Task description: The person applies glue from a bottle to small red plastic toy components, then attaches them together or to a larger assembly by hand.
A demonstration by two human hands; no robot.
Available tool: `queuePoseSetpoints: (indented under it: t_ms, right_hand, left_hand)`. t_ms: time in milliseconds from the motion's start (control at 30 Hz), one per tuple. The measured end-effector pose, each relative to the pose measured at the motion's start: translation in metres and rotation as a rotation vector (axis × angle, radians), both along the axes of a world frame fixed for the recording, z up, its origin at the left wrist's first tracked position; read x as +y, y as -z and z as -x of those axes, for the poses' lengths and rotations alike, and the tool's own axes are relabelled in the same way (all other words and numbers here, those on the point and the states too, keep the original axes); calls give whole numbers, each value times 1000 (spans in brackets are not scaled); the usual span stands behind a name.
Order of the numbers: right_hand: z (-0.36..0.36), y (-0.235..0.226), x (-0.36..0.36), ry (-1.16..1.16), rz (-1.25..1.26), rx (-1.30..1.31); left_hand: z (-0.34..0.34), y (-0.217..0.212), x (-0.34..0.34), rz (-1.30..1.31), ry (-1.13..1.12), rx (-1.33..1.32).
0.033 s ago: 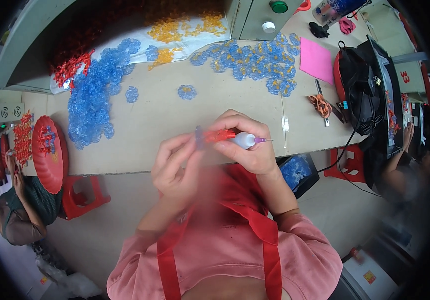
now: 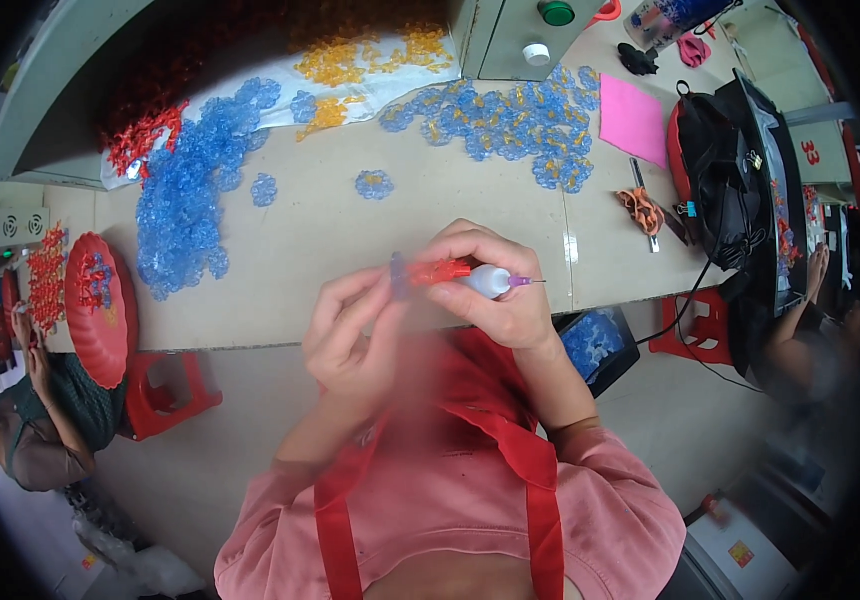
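Note:
In front of my chest, my left hand (image 2: 345,325) pinches a translucent blue plastic flower piece (image 2: 398,275), seen edge-on. My right hand (image 2: 510,300) has a red plastic piece (image 2: 440,271) at its thumb and fingertips, up against the blue one; whether they are joined I cannot tell. Tucked in the same hand is a small white needle-tip bottle (image 2: 490,281), its purple tip and thin needle pointing right. Beyond my hands, one blue piece with a yellow centre (image 2: 375,184) and a plain blue piece (image 2: 264,189) lie on the table (image 2: 320,235).
Blue pieces (image 2: 180,200) are heaped at left, blue-and-yellow ones (image 2: 500,120) at back right. Red parts (image 2: 145,135) and yellow parts (image 2: 335,60) lie under the metal housing. A red scalloped tray (image 2: 100,345), pink sheet (image 2: 633,120), tweezers (image 2: 638,175) and black bag (image 2: 720,180) flank them. Co-workers sit both sides.

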State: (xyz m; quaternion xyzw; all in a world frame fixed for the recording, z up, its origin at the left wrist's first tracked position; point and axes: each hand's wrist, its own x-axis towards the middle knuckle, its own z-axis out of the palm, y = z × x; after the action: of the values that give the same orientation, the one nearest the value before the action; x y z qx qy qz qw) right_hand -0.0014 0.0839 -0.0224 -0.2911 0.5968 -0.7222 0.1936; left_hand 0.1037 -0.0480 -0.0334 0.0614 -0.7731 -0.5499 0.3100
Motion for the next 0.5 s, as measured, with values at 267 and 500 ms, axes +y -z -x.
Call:
queuePoseSetpoints:
  t_ms: [267,500]
  right_hand:
    - [3,-2,2,-30,30,34]
    - [4,-3,3,-45,31,44]
  left_hand:
    - [-1,3,2,17,-2,37]
    - [0,0,6,27,-3,139]
